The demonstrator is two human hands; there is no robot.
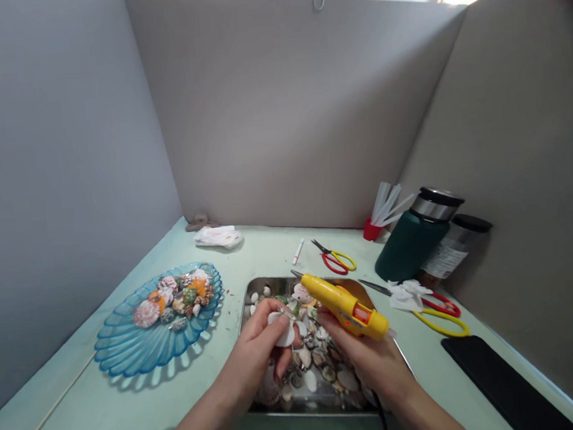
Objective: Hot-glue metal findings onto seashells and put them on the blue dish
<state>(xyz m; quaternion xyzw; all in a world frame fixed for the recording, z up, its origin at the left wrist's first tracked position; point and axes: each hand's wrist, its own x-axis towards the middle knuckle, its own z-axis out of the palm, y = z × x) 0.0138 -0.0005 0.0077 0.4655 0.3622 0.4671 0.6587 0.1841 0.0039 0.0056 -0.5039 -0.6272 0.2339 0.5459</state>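
My left hand [265, 341] pinches a white shell [284, 332] above a metal tray [323, 409]. Fingers of my right hand [351, 346] wrap around a yellow hot glue gun [341, 300], whose nozzle points up and to the left, beyond the shell. A black cord [381, 417] hangs below the right hand. Under both hands, the tray holds many small loose shells [329, 373], white, brown and striped. Part of the tray's contents is hidden by my hands and the glue gun.
To the left stands a blue scalloped plate [128, 352] bearing colourful shells [173, 298]. Small scissors [338, 260] lie behind the tray. At right are larger scissors [441, 322], crumpled tissue [408, 295], a green bottle [409, 244], a jar [446, 261], a red cup of glue sticks [372, 229] and a black phone-like slab [501, 377].
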